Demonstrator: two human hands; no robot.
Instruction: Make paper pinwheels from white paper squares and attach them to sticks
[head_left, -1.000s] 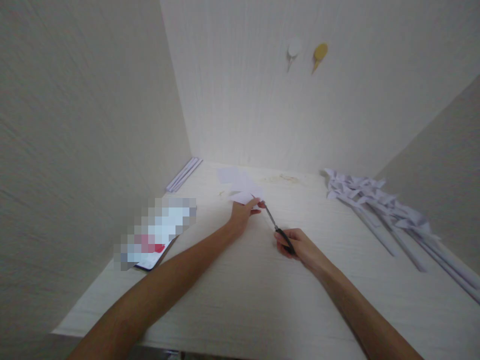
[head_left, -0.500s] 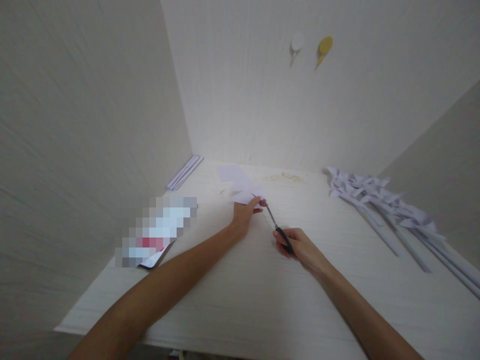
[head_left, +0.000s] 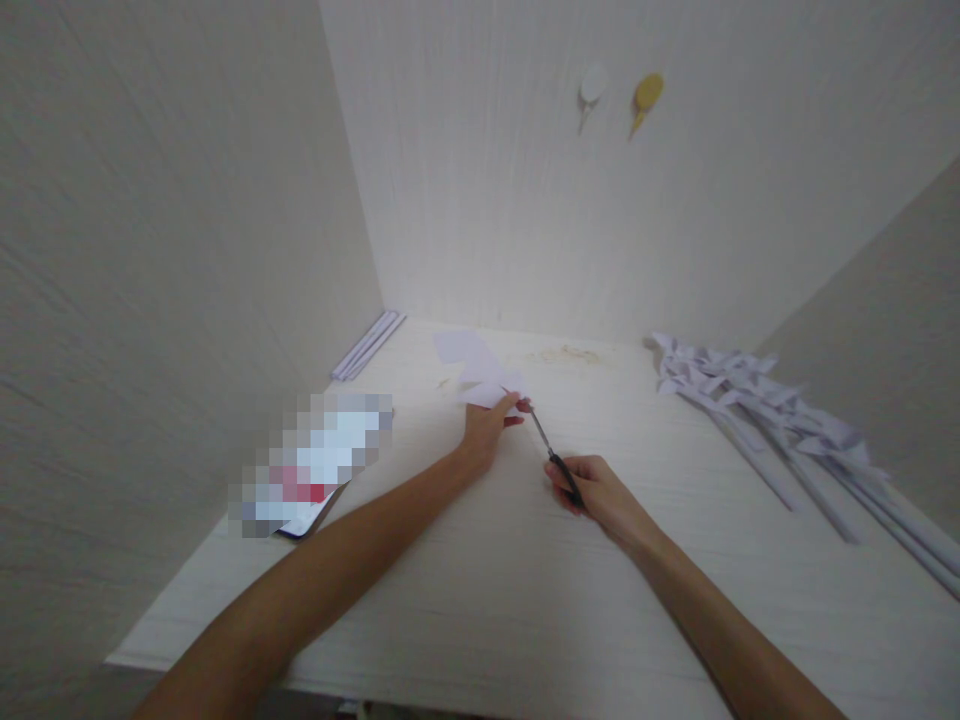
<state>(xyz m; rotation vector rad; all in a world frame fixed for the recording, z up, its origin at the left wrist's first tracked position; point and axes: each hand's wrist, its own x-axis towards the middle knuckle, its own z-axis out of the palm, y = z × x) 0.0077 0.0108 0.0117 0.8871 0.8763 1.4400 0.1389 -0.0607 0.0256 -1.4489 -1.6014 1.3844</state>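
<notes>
My left hand point(head_left: 489, 428) pinches a small white piece of paper point(head_left: 486, 393) between thumb and fingers, a little above the tabletop. Black-handled scissors point(head_left: 564, 478) are gripped in my right hand point(head_left: 589, 487), their metal blades pointing up and left to the paper's edge by my left fingertips. Whether the blades are apart or together is too small to tell. More white paper point(head_left: 459, 346) lies just behind the held piece, partly overlapped by it.
Rolled paper sticks point(head_left: 369, 345) lie at the back left corner. A phone with a blurred screen point(head_left: 330, 455) rests at the left. Several paper pinwheels point(head_left: 750, 385) on sticks lie along the right. Two hooks, one white point(head_left: 593, 84) and one yellow point(head_left: 649, 92), are on the back wall.
Both hands stay almost in place. The paper in my left hand has shifted very slightly to the left, and the scissors remain at its edge.
</notes>
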